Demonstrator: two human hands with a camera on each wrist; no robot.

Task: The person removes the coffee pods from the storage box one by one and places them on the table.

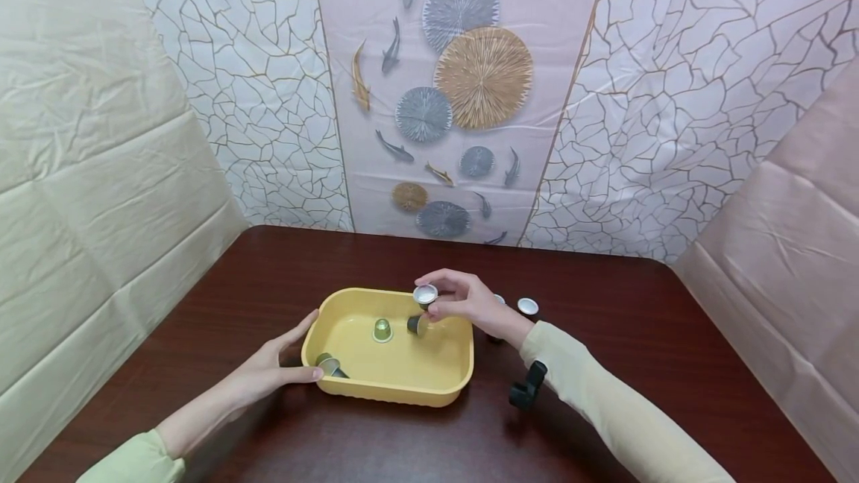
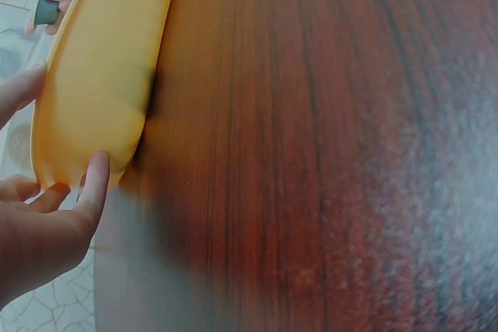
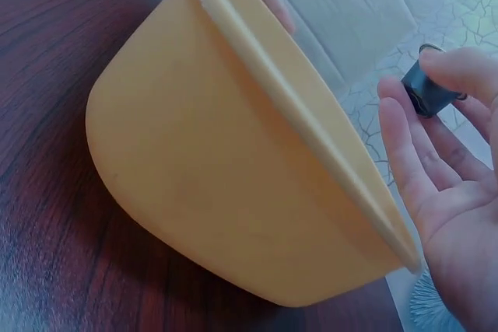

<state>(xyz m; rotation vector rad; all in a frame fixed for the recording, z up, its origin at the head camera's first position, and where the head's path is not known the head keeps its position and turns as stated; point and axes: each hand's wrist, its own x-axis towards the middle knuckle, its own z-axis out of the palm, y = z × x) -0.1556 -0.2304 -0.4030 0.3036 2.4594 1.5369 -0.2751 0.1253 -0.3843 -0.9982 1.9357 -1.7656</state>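
Above the far right part of a yellow plastic basin point(image 1: 382, 389), my right hand point(image 1: 470, 302) pinches a dark coffee capsule point(image 3: 428, 91) between thumb and fingers. Its silvery lid faces up in the head view. My left hand point(image 1: 268, 370) holds the basin's left end, thumb on the near rim and fingers spread round the far left side. Inside the basin, a green capsule point(image 1: 382, 328) stands lid down, and a dark capsule point(image 1: 412, 325) lies on its side below the right hand. More capsules point(image 1: 329, 365) lie in the near left corner, partly hidden by the rim.
Right of the basin, a capsule with a pale lid point(image 1: 528, 307) stands on the dark wooden table point(image 1: 376, 446). Another capsule point(image 1: 499, 299) is partly hidden behind the right hand. A black mount point(image 1: 527, 387) is at the right wrist. Patterned cloth hangs behind the table.
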